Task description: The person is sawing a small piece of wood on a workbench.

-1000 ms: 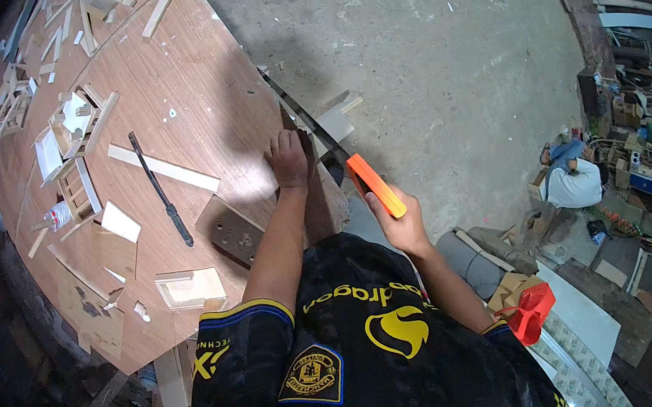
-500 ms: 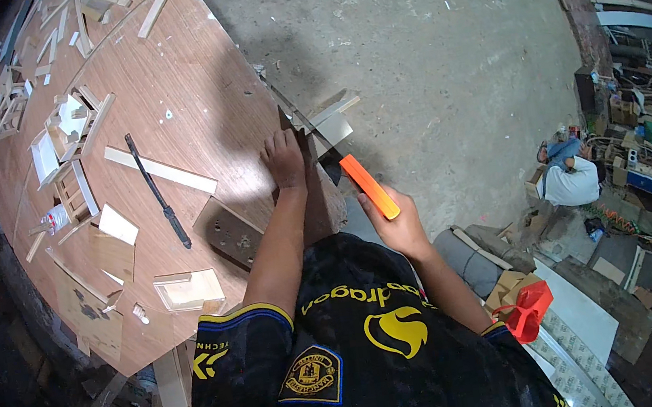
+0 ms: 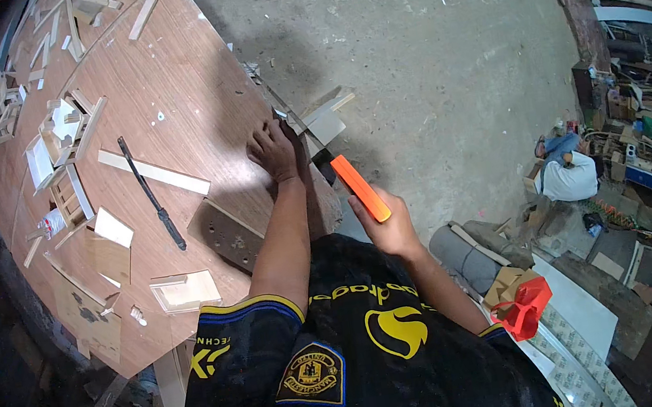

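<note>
Nearest the camera, the right hand [image 3: 389,231] is clenched around the orange handle of a hammer [image 3: 356,185], whose dark head points up toward the table edge. Just beyond it, the left hand [image 3: 275,149] rests on the rim of the round wooden table [image 3: 189,82], its fingers pressed down on a thin strip [image 3: 283,119] that runs along that edge. Whether the fingers pinch a nail there is too small to tell.

As a judgement, the hammering along the rim is in mid-course: the strip lies against the edge under the hand, the hammer head is near it but apart, and the strip's far part appears unfastened, though the fixing cannot be seen clearly.

Beside the left forearm lies a dark board with holes [image 3: 225,234]. Further left on the table sit a black bar [image 3: 151,194], a long pale batten [image 3: 153,172] crossing under it, and a pale offcut [image 3: 184,291]. At the far left stand small glued frames [image 3: 61,134]. Past the table edge, 2 or more pale scraps [image 3: 325,118] lie on the concrete floor [image 3: 420,45].
</note>
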Motion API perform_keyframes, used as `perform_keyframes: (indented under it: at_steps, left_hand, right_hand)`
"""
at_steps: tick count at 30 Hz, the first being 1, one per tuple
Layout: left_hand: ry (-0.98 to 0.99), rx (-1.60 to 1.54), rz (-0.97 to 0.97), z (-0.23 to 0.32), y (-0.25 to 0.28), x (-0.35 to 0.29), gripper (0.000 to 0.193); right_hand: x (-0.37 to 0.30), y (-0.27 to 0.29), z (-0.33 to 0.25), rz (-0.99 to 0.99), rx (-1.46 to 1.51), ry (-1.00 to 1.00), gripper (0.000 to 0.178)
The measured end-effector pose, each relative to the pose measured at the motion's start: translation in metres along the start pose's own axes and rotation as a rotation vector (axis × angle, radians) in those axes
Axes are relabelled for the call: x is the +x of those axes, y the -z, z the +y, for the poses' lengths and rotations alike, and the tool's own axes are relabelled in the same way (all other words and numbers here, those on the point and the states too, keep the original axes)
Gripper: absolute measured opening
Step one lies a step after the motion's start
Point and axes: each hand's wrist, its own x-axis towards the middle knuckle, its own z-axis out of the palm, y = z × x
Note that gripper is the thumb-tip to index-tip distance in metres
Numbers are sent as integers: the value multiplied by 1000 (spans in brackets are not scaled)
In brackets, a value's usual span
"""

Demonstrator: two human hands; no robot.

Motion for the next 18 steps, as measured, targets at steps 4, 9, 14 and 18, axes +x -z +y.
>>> perform_keyframes:
  at_steps: [4,9,14,18]
  left_hand:
    - [-42,-118,127,-10,-12,2,16]
    - [-98,-13,3,-8,-12,0,23]
    - [-50,-156,-59,-11,-12,1,39]
    - [-39,-172,-74,-9,-8,0,41]
  right_hand:
    - [-2,-3,3,-8,17,27,19]
    - [0,2,1,10,0,5,18]
    - [1,3,3,-31,-18,-13,16]
    - [-2,1,9,5,47,3,17]
